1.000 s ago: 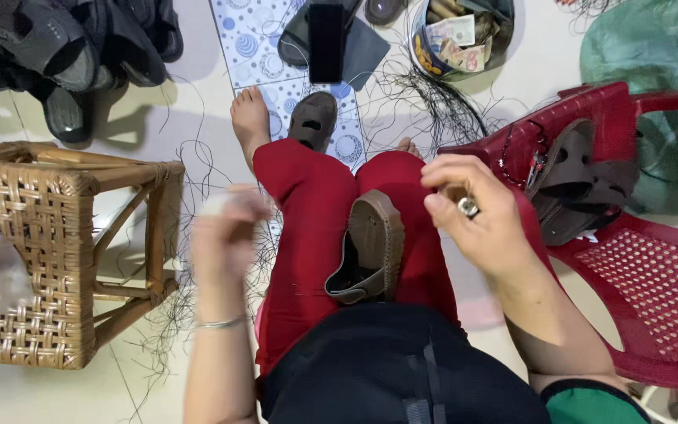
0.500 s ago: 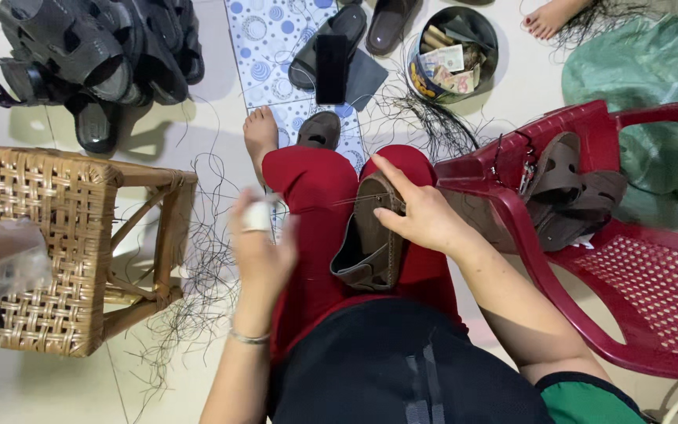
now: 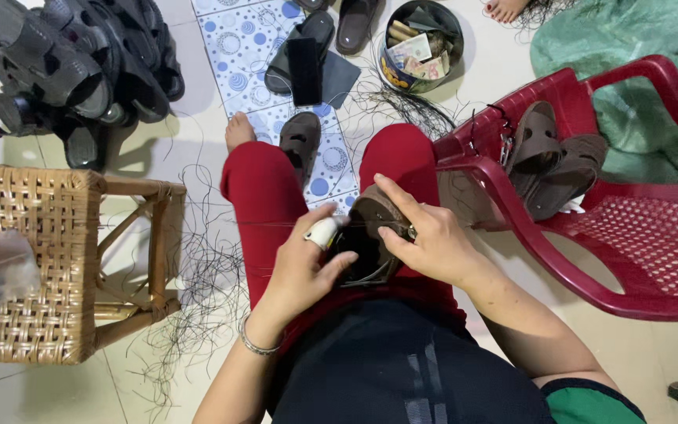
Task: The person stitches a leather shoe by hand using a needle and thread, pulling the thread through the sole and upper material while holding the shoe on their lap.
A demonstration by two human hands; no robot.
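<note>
On lap, left hand (image 3: 300,263) now joins right hand (image 3: 425,235), both gripping sandal (image 3: 366,235).

Home sandal workshop: sandal pile (image 3: 72,71) on floor, loose thread scraps (image 3: 198,283), plastic chair (image 3: 590,228).

Stool (image 3: 56,267) left, chair (image 3: 590,228) right, tin (image 3: 420,43) perhaps ahead.

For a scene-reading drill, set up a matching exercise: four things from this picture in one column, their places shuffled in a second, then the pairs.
Things:
1. brown sandal
2. round tin
3. pile of black sandals
4. pair of brown sandals

Places:
A. on the red plastic chair
B. top left, on the floor
C. on the lap, between left hand and right hand
D. top middle, on the floor

Pairs: 1-C, 2-D, 3-B, 4-A
</note>
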